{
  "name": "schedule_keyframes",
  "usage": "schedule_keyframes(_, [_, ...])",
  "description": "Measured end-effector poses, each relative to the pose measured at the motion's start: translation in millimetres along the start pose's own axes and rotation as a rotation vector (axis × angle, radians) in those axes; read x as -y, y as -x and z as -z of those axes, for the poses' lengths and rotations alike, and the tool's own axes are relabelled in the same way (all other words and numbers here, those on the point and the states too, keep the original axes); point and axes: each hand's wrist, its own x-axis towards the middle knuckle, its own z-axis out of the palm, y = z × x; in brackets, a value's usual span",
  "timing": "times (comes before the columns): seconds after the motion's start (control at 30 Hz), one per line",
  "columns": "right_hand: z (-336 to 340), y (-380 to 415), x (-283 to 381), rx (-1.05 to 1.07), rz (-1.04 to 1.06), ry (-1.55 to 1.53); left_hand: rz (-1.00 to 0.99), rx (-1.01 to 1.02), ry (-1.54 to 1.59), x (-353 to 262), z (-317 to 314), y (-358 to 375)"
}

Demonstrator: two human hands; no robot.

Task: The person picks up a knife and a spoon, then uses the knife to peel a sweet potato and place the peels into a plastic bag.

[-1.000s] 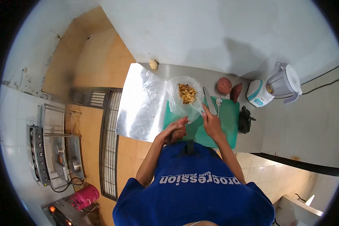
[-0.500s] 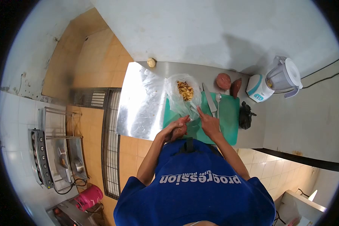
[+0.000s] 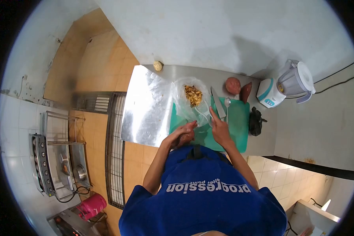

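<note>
My left hand (image 3: 180, 131) is closed around a reddish sweet potato (image 3: 187, 137) at the front edge of the green cutting board (image 3: 236, 124). My right hand (image 3: 220, 130) grips a white peeler (image 3: 203, 113), its index finger stretched along the handle. The peeler's head points left, apart from the sweet potato. Beyond both hands, a clear plastic bag (image 3: 179, 103) lies open, partly over the board, with brownish-yellow peelings (image 3: 193, 96) in it. A knife (image 3: 217, 102) and a spoon (image 3: 227, 103) rest side by side on the board's far part.
Two more sweet potatoes, one rounder (image 3: 233, 85) and one slimmer (image 3: 246, 92), sit behind the board. A blender (image 3: 281, 87) stands at the right, near a black plastic bag (image 3: 256, 121). A pale round item (image 3: 158, 65) lies at the steel table's (image 3: 143, 114) far left corner.
My right hand has shifted slightly right and toward me with the peeler, whose white frame now shows more clearly. My left hand and the sweet potato have barely moved.
</note>
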Motion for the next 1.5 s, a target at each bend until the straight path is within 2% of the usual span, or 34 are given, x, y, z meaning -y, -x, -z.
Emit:
schedule_keyframes(0.07, [-1.5,1.9,2.4,0.069,-0.149,-0.58,0.036,-0.011,-0.026,-6.9,0.3,3.7])
schedule_keyframes(0.1, [3.3,3.1,7.3,0.065,-0.149,-0.58,0.076,-0.025,-0.048,-11.7,-0.2,6.7])
schedule_keyframes(0.17, [15.4,5.9,15.6,0.186,-0.419,-1.008,0.088,-0.099,-0.067,-21.9,-1.1,12.2])
schedule_keyframes(0.2, [18.3,5.8,16.6,0.183,-0.42,-1.01,0.1,-0.174,-0.084,-28.2,-2.3,15.6])
schedule_keyframes(0.27, [22.4,7.3,16.7,0.181,-0.434,-1.203,0.053,-0.192,-0.124,-41.1,-4.3,19.8])
schedule_keyframes(0.43, [28.0,4.3,21.8,0.146,-0.237,-1.233,-0.072,-0.143,-0.132,-87.0,-32.8,37.1])
schedule_keyframes(0.5, [27.2,1.0,22.4,0.151,-0.181,-1.23,-0.318,0.06,-0.179,-97.0,-45.0,33.4])
schedule_keyframes(0.53, [25.3,0.7,22.1,0.14,-0.179,-1.23,-0.322,0.06,-0.181,-103.5,-50.9,32.8])
schedule_keyframes(0.6, [24.9,-0.1,22.9,0.126,-0.172,-1.228,-0.438,0.23,-0.313,-114.7,-63.0,31.9])
schedule_keyframes(0.73, [24.8,1.7,22.2,0.083,-0.126,-1.239,-0.361,0.221,-0.266,-118.7,-81.3,30.2])
schedule_keyframes(0.8, [26.9,1.5,21.5,0.072,-0.124,-1.248,-0.537,0.177,-0.311,-113.1,-82.4,22.5])
schedule_keyframes(1.0, [49.1,-0.3,40.7,0.096,-0.109,-1.2,-0.472,0.163,-0.358,-116.0,-89.9,23.7])
schedule_keyframes(1.07, [55.2,-1.0,39.8,0.224,-0.132,-1.27,-0.421,0.178,-0.355,-120.6,-95.9,28.1])
schedule_keyframes(1.1, [53.7,-0.1,34.2,0.223,-0.134,-1.27,-0.376,0.193,-0.352,-122.1,-98.4,29.0])
schedule_keyframes(1.2, [51.0,-2.3,27.9,0.277,-0.22,-1.157,-0.436,0.228,-0.407,-110.9,-93.6,18.5])
schedule_keyframes(1.27, [60.8,-5.4,44.6,0.373,-0.242,-1.661,-0.408,0.209,-0.41,-101.9,-87.3,16.7])
schedule_keyframes(1.33, [49.4,-4.5,36.3,0.338,-0.296,-1.651,-0.384,0.184,-0.413,-97.3,-87.6,18.1])
schedule_keyframes(1.4, [50.2,-5.5,37.5,0.305,-0.349,-1.639,-0.391,0.196,-0.267,-96.3,-90.8,20.1])
schedule_keyframes(1.5, [62.1,-7.1,45.7,0.42,-0.296,-1.742,-0.365,0.097,-0.376,-101.2,-89.6,23.1])
